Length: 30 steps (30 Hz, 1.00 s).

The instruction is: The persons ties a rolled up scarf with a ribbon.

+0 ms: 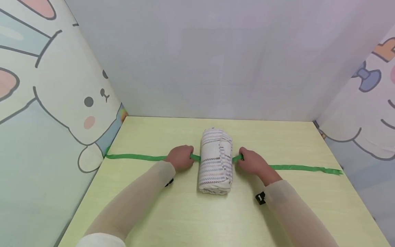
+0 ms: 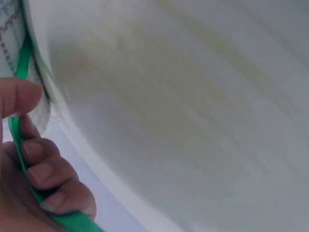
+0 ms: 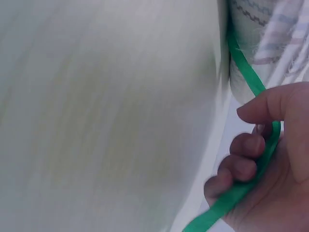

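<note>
A rolled cloth (image 1: 213, 168), white with thin coloured striped bands, lies lengthwise in the middle of the table. A green ribbon (image 1: 132, 156) passes beneath the roll and comes out on both sides. Left of the roll, my left hand (image 1: 181, 157) grips the ribbon close to the cloth; in the left wrist view its fingers (image 2: 53, 169) curl round the strip. On the other side my right hand (image 1: 253, 162) holds the ribbon too, and the right wrist view shows the strip (image 3: 248, 72) running from under the cloth into its curled fingers. The stretch under the roll is hidden.
The pale yellow table (image 1: 185, 223) meets a plain light wall (image 1: 216, 68) at the back. Side walls with cartoon rabbit drawings (image 1: 77, 85) flank it. The ribbon's loose ends reach toward the table's left and right edges.
</note>
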Available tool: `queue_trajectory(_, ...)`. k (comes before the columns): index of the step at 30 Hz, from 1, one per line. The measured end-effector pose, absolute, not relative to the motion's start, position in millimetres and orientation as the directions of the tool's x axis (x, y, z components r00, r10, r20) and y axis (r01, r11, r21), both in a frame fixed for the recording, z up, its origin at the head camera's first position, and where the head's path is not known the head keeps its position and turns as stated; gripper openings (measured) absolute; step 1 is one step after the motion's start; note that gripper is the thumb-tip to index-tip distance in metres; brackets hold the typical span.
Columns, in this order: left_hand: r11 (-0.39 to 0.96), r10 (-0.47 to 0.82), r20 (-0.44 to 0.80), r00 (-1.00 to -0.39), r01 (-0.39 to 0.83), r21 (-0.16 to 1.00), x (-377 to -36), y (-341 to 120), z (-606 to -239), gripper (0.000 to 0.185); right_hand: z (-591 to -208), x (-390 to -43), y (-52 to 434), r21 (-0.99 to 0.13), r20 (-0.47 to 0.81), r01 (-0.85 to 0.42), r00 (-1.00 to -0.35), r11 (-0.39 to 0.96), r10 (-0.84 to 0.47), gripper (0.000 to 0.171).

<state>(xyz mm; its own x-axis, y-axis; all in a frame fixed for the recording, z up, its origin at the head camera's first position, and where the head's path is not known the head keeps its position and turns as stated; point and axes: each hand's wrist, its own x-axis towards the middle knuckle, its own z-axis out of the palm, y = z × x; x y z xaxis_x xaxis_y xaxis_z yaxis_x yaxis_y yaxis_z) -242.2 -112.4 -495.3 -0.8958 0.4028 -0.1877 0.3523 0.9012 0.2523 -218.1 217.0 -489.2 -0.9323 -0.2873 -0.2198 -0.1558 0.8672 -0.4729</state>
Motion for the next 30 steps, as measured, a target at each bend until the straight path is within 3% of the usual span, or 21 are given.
queue_trajectory(8, 0.908, 0.385, -0.145, -0.912, 0.346, 0.236, -238.8, -109.6, -495.8, 0.01, -492.3, -217.5, 218.3, -0.385, -0.167, -0.162, -0.956, 0.908, -0.241, 0.012)
queue_trajectory(13, 0.931, 0.328, -0.083, -0.941, 0.308, 0.195, -237.7, -110.6, -493.2, 0.011, -487.6, -217.0, 213.5, -0.417, -0.11, -0.16, -0.968, 0.894, -0.225, 0.013)
queue_trajectory(22, 0.877, 0.28, 0.011, -0.96, 0.261, 0.403, -228.2, -107.6, -479.4, 0.013, -485.2, -213.7, 205.2, -0.552, -0.073, -0.103, -0.983, 0.827, -0.171, 0.022)
queue_trajectory(30, 0.764, 0.157, 0.021, -0.987, 0.134, 0.63, -221.5, -107.3, -482.8, 0.012, -491.5, -210.2, 201.3, -0.64, -0.039, -0.076, -0.991, 0.764, -0.131, 0.02)
